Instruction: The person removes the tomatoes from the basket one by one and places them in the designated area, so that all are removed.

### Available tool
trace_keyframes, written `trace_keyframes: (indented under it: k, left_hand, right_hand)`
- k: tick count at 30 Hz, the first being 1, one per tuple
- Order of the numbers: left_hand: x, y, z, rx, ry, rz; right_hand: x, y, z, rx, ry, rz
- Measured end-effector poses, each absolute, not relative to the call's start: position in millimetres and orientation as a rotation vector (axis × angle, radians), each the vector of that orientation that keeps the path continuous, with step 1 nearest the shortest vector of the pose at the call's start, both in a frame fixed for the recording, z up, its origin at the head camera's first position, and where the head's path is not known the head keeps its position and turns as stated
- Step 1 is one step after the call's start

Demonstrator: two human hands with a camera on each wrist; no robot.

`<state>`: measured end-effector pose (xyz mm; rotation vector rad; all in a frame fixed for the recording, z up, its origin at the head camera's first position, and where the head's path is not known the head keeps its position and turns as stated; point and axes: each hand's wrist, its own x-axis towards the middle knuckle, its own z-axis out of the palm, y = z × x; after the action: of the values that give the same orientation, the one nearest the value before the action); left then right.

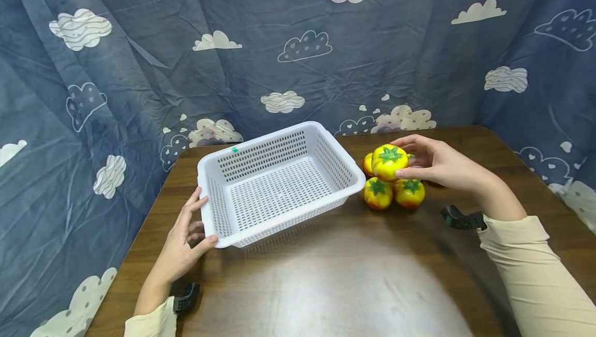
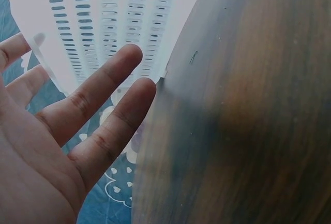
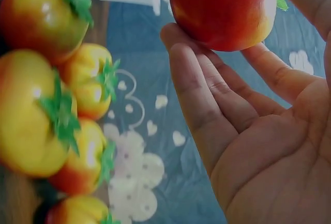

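Observation:
A white perforated plastic basket [image 1: 279, 228] sits on the table, its inside bare in the head view. My left hand [image 1: 179, 241] grips its left end, thumb at the near corner and fingertips on the rim; in the left wrist view two fingers [image 2: 111, 115] spread in front of the end wall. To the right of the basket my right hand [image 1: 433, 163] holds a yellow-red tomato [image 1: 389, 162] with a green star-shaped top, thumb on the near side and fingers behind. Beneath and behind it are several like tomatoes [image 1: 377, 193], partly hidden.
The wooden table [image 1: 326, 285] stretches in front of the basket and the tomatoes. Behind its far edge hangs a blue cloth [image 1: 261, 78] with white clouds. Black wrist devices [image 1: 463, 218] sit below both hands.

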<state>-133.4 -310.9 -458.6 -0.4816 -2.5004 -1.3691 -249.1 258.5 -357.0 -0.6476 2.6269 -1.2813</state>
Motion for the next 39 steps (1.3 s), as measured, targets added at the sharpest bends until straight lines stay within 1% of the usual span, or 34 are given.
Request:
trace_keyframes:
  k: [13, 22, 28, 39]
  left_hand:
    - [-134.4, -311.1, -459.2, -0.456, -2.519, -1.343]
    - [-134.3, -311.5, -458.1, -0.463, -2.516, -1.352]
    - [-134.0, -311.2, -458.1, -0.462, -2.52, -1.35]
    - [-133.5, -310.9, -457.8, -0.462, -2.52, -1.343]
  right_hand:
    - [-247.4, 301.2, -371.3, -0.493, 2.734, -1.233]
    - [-246.3, 330.5, -389.6, -0.519, 2.76, -1.294]
    - [-242.7, 344.5, -400.5, -0.497, 2.79, -1.282]
    - [-242.8, 360.8, -415.7, -0.36, 2.797, -1.18]
